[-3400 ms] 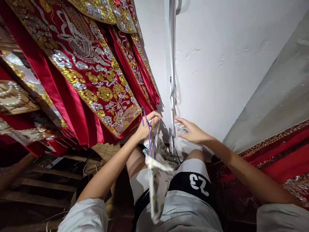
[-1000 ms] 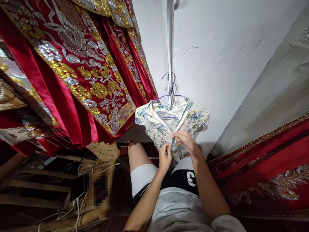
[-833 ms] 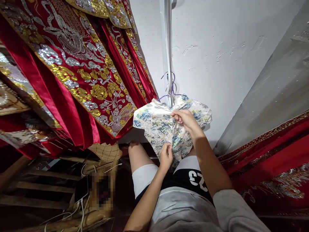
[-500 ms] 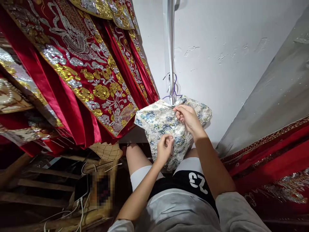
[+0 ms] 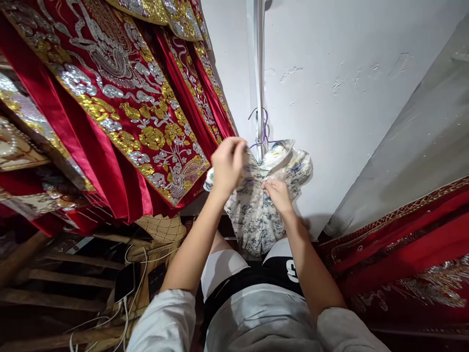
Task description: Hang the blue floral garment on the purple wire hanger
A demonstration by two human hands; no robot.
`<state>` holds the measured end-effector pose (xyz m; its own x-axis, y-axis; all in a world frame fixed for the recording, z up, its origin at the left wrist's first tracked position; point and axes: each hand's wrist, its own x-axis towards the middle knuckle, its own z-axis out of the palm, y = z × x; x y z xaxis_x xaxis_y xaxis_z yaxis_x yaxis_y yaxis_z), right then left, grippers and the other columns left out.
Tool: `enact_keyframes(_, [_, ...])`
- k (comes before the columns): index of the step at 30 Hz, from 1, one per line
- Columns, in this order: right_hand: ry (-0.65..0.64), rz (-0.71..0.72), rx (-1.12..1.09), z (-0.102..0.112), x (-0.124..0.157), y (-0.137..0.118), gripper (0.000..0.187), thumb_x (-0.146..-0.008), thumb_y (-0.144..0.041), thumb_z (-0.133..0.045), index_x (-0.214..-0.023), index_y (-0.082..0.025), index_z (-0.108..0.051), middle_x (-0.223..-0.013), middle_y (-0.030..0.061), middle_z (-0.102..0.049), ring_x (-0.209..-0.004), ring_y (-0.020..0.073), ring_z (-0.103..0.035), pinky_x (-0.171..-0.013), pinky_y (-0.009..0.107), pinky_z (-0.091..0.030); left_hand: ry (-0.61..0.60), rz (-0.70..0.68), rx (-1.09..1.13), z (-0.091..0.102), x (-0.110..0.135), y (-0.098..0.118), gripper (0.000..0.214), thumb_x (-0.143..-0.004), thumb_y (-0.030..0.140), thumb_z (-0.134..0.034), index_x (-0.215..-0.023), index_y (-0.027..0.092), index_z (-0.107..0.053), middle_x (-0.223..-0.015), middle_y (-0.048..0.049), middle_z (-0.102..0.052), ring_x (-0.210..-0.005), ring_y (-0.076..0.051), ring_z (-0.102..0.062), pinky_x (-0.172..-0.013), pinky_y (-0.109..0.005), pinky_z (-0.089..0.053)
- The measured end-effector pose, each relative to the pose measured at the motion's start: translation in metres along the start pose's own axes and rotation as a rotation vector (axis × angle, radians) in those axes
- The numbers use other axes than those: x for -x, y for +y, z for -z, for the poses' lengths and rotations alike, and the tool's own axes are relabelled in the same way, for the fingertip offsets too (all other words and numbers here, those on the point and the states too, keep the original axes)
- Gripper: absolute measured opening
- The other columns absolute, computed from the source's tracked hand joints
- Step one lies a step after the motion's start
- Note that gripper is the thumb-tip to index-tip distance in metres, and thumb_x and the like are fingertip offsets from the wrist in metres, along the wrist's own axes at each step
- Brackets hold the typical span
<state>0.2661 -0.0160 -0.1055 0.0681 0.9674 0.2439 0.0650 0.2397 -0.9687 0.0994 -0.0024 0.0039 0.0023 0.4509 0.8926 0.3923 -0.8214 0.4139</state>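
Floral shirt (image 5: 253, 217) is already on the purple hanger (image 5: 265, 137), its front apparently not yet lying flat, right hand (image 5: 278, 194) pinching it, left hand (image 5: 227, 164) too blurred to judge its grip.

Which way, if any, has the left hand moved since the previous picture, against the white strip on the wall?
Yes, up and leftward: the left hand was below the bottom of the white strip and is now left of it.
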Motion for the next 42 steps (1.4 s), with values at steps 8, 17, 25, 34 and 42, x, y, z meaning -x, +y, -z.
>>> enact_keyframes(8, [-0.185, -0.163, -0.270, 0.011, 0.055, 0.030, 0.025, -0.073, -0.041, -0.068, -0.061, -0.019, -0.063, -0.049, -0.0039, -0.043, -0.051, 0.0107, -0.032, -0.051, 0.027, -0.025, 0.619, 0.902, 0.635, 0.041, 0.110, -0.069, 0.025, -0.092, 0.033, -0.066, -0.075, 0.018, -0.055, -0.069, 0.0031, -0.057, -0.067, -0.008, -0.059, -0.076, -0.022, -0.050])
enact_keyframes(17, [-0.497, -0.210, -0.029, 0.052, 0.056, 0.032, 0.030, -0.076, -0.047, -0.075, -0.065, -0.019, -0.074, -0.050, -0.0006, -0.055, -0.050, 0.0133, -0.043, -0.049, 0.027, -0.032, 0.296, 1.200, 0.677, -0.046, 0.183, -0.047, 0.024, -0.074, 0.033, -0.079, -0.068, 0.017, -0.062, -0.065, 0.0015, -0.061, -0.065, -0.012, -0.060, -0.067, -0.023, -0.049])
enact_keyframes(25, [-0.127, -0.044, 0.175, 0.051, 0.058, 0.035, 0.032, -0.073, -0.045, -0.079, -0.092, -0.020, -0.074, -0.090, 0.0055, -0.071, -0.087, 0.0219, -0.063, -0.077, 0.033, -0.049, 0.041, 0.862, 0.821, -0.032, 0.154, 0.013, 0.044, -0.078, 0.060, -0.078, -0.080, 0.019, -0.063, -0.078, -0.0014, -0.059, -0.071, -0.015, -0.055, -0.070, -0.026, -0.047])
enact_keyframes(34, [-0.563, -0.255, -0.235, 0.019, 0.071, 0.014, 0.054, -0.079, -0.071, -0.064, -0.098, -0.021, -0.070, -0.084, 0.0058, -0.071, -0.084, 0.0245, -0.066, -0.074, 0.036, -0.052, -0.142, 0.594, 0.529, -0.025, 0.147, 0.037, 0.032, -0.093, 0.052, -0.065, -0.097, 0.020, -0.071, -0.098, -0.0077, -0.068, -0.098, -0.023, -0.063, -0.093, -0.034, -0.049])
enact_keyframes(42, [-0.378, -0.221, -0.410, 0.015, 0.073, 0.015, 0.045, -0.054, -0.036, -0.090, -0.091, -0.020, -0.070, -0.082, 0.0052, -0.074, -0.082, 0.0272, -0.069, -0.076, 0.038, -0.054, -0.907, 0.753, 0.461, 0.009, 0.165, -0.014, 0.070, -0.093, 0.074, -0.048, -0.129, 0.017, -0.065, -0.128, -0.0111, -0.069, -0.120, -0.030, -0.059, -0.107, -0.041, -0.046])
